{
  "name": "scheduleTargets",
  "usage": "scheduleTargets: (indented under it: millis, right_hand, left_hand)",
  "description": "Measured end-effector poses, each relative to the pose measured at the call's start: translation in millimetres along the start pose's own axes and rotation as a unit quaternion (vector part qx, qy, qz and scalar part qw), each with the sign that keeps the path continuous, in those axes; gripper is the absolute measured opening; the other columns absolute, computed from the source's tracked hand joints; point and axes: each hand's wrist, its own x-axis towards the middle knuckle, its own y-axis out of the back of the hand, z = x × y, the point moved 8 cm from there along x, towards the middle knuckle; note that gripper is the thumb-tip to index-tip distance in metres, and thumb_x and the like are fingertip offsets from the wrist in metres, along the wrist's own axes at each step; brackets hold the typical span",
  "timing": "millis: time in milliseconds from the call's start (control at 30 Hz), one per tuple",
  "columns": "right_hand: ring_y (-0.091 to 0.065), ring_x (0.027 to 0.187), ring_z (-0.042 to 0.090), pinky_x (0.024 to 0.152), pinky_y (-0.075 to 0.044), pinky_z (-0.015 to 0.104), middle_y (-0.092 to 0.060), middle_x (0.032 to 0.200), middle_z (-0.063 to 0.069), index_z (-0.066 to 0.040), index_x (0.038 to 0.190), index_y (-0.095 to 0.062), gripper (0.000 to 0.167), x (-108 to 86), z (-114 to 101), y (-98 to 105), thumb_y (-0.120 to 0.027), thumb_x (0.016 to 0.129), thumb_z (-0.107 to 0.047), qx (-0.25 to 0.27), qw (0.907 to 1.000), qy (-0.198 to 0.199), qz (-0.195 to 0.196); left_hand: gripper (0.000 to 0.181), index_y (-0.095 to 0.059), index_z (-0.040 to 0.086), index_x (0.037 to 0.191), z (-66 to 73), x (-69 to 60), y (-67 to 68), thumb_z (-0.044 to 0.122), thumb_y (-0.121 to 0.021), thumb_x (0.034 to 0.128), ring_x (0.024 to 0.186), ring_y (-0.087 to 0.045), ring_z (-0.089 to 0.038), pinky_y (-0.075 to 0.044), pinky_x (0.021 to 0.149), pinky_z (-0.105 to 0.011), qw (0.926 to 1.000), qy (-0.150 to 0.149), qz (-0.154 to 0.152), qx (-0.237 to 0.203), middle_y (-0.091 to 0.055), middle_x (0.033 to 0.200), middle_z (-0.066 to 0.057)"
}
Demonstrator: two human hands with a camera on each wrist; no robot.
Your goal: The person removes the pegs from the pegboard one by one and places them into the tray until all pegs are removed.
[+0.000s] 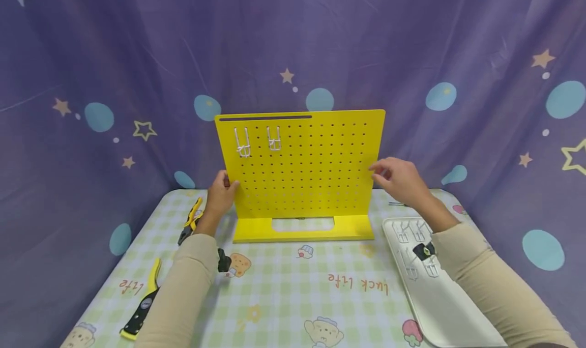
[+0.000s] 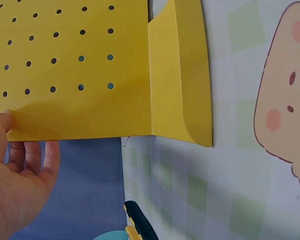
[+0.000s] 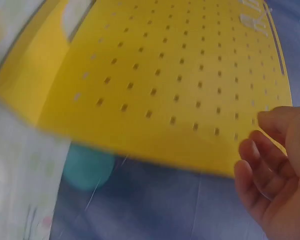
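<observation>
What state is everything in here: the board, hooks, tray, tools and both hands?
Yellow pegboard: standing upright
Two mounted hooks: attached, pegboard's upper left
White tray: lying flat, holding hooks
Loose hooks: lying unmounted
Two yellow-black hand tools: lying down, partly hidden
Left hand: gripping pegboard's edge
Right hand: loosely curved at opposite edge; contact unclear

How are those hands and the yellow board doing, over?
Left hand grips yellow board by left edge. Right hand near right edge, contact unclear. Board upright, two hooks upper left. White tray to the right, not in the way.
</observation>
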Motion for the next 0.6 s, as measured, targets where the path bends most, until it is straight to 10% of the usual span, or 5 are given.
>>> scheduleTargets:
  millis: [233, 600]
  right_hand:
    - [-0.068, 0.077, 0.025, 0.070, -0.058, 0.042, -0.074, 0.098, 0.011, -0.006, 0.112, -0.075, 0.020, 39.7, -50.5, -13.0, -0.071, 0.094, -0.014, 0.046, 0.9940, 0.057, 0.082]
    - [-0.067, 0.082, 0.020, 0.076, -0.057, 0.036, -0.074, 0.106, 0.005, -0.014, 0.123, -0.072, 0.027, 89.2, -115.0, -50.1, -0.069, 0.097, -0.022, 0.063, 0.9952, 0.054, 0.052]
  left_hand:
    - [0.036, -0.044, 0.011, 0.136, -2.1, 2.2, 0.2, 0.028, -0.051, 0.1063, 0.124, -0.061, -0.037, -0.051, 0.102, -0.053, 1.0000, -0.001, 0.004, 0.006, -0.062, 0.130, -0.019]
    - [0.036, -0.043, 0.011, 0.137, -2.0, 2.3, -0.5, 0.028, -0.051, 0.1071, 0.127, -0.059, -0.038, -0.050, 0.105, -0.054, 1.0000, 0.006, 0.004, 0.001, -0.061, 0.133, -0.020]
